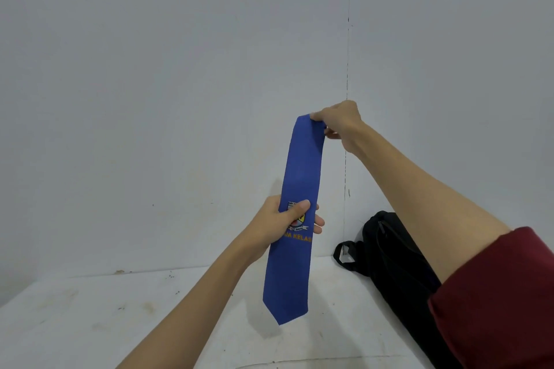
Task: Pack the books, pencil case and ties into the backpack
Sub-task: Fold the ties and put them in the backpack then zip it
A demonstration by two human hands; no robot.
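Blue tie hangs above the tabletop, right hand pinching its top, left hand gripping mid-length. Backpack stands near, apparently zipped; tie not yet packed, books and pencil case unseen.

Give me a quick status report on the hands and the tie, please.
Right hand pinches blue tie at top; left hand grips it at the crest. Tie hangs above the floor. Black backpack against wall, right. Nothing in the way.

Both hands grip hanging blue tie; black backpack right.
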